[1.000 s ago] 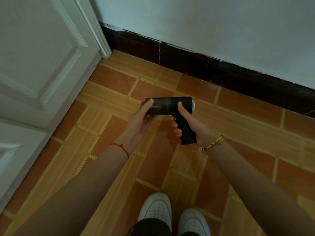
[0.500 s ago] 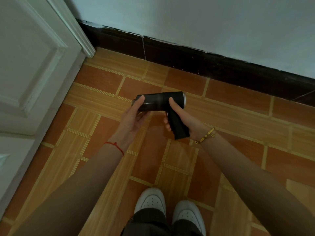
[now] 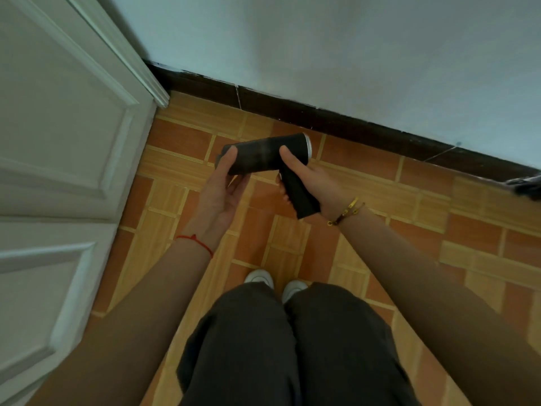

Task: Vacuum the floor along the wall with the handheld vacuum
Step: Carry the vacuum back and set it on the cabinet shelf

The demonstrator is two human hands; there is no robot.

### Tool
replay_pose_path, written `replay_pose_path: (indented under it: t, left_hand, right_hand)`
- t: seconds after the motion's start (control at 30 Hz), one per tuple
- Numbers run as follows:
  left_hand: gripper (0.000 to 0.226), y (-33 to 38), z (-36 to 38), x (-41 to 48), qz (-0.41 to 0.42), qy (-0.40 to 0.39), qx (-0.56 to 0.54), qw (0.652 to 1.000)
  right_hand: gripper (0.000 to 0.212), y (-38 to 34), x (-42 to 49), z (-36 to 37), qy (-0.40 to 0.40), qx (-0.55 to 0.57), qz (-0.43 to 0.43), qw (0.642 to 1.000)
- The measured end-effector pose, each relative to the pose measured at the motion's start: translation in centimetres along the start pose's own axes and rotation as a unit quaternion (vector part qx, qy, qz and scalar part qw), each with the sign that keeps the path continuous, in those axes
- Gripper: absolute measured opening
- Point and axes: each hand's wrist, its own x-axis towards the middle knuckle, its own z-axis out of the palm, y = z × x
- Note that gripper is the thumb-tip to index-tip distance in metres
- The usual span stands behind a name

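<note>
A black handheld vacuum point(image 3: 263, 155), a short cylinder with a handle angled down, is held in the air above the tiled floor point(image 3: 366, 183). My right hand point(image 3: 310, 180) grips its handle, thumb lying on the body. My left hand point(image 3: 222, 186) holds the cylinder's left end with thumb on top and fingers underneath. The silver-rimmed end points right, toward the dark baseboard point(image 3: 351, 124) under the pale wall point(image 3: 322, 48).
A white panelled door point(image 3: 58, 142) fills the left side, its frame meeting the baseboard at the corner. My legs in dark trousers point(image 3: 287, 347) and white shoes point(image 3: 260, 278) stand below the hands. A dark object point(image 3: 527, 186) lies at the right edge by the wall.
The view has dropped lower, with my knees now in sight. The vacuum has tilted, its right end raised; both hands keep their hold.
</note>
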Motion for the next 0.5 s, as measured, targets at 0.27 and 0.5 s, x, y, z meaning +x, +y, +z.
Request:
replay_pose_path:
  t: [0.27, 0.5]
  left_hand:
    - [0.042, 12.0, 8.5, -16.2, 0.007, -0.004, -0.052, 0.999]
    - [0.027, 22.4, 15.9, -31.6, 0.028, 0.028, -0.017, 0.999]
  right_hand:
    - [0.047, -11.9, -17.9, 4.3, 0.033, 0.005, -0.035, 0.999]
    - [0.054, -22.0, -33.4, 8.0, 0.049, -0.003, -0.021, 0.999]
